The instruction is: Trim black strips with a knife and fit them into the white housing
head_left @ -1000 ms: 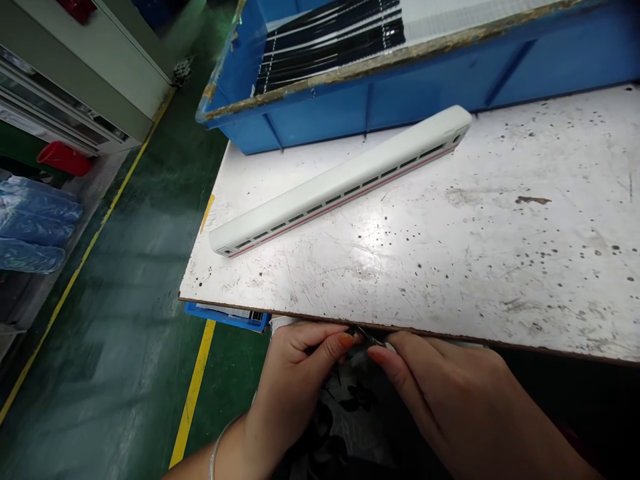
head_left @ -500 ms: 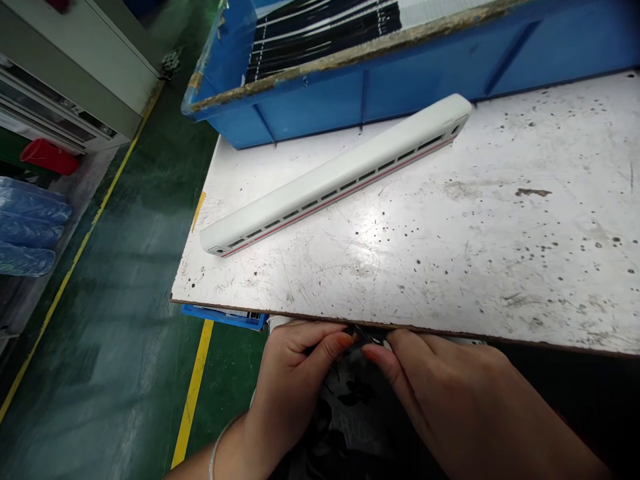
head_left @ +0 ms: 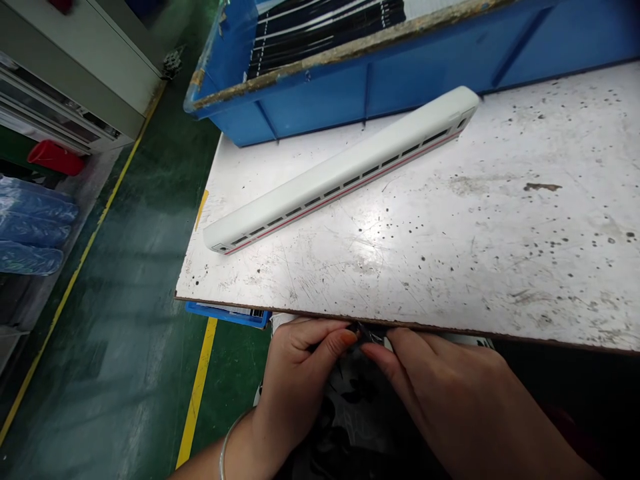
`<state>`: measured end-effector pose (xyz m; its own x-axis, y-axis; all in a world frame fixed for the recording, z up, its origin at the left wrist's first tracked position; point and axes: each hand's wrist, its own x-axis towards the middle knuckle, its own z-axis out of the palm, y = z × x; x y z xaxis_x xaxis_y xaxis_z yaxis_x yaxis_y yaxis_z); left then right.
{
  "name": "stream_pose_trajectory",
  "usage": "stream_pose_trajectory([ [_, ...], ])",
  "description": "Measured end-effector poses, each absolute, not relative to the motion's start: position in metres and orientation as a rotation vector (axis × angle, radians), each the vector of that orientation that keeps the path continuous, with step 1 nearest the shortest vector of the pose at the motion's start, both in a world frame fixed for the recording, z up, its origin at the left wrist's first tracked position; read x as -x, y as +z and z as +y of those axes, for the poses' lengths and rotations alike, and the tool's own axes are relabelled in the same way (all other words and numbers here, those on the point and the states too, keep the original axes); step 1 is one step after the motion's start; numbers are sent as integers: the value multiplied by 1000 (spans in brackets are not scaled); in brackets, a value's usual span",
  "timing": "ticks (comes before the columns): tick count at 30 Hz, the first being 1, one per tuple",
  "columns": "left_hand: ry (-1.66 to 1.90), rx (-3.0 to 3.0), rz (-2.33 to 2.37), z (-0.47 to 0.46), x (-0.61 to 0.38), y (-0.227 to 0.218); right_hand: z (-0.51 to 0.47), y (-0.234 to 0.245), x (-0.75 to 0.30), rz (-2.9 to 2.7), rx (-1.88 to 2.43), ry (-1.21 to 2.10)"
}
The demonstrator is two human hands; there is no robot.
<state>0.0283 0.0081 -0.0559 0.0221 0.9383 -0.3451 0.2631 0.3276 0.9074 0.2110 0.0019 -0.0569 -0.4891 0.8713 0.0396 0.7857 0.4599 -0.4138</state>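
Note:
Below the front edge of the table, my left hand [head_left: 300,383] is closed, thumb against the curled forefinger. My right hand [head_left: 450,390] is closed too, its thumb pointing toward the left thumb. A small dark, shiny piece [head_left: 369,333] shows between the two thumbs; its kind is unclear, and the fingers and table edge partly hide it. On the table beyond the hands lies a long white model train car body [head_left: 345,167] with a row of window openings and a red stripe. Neither hand touches it. Dark patterned clothing [head_left: 350,413] lies beneath the hands.
A blue plastic bin [head_left: 320,100] with dark strips inside stands at the back of the scratched white table [head_left: 450,267]. Another blue tray [head_left: 230,313] is under the table's left front edge. A red bucket [head_left: 55,158] and blue wrapped bundles [head_left: 33,223] stand across the floor.
The whole view has shifted slightly, so the table and train car body appear a little further right. Both hands keep nearly the same pose around the small dark piece.

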Motion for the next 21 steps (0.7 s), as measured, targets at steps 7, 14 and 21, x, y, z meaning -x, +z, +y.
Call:
stream_pose_trajectory([
  [7, 789, -1086, 1458, 9, -30, -55, 3, -60, -208, -2300, 1410, 443],
  [14, 741, -755, 1265, 7, -20, -54, 7, -63, -215, -2104, 1284, 748],
  [21, 746, -561, 1136, 2, -14, -36, 7, -51, -218, -2037, 1273, 824],
])
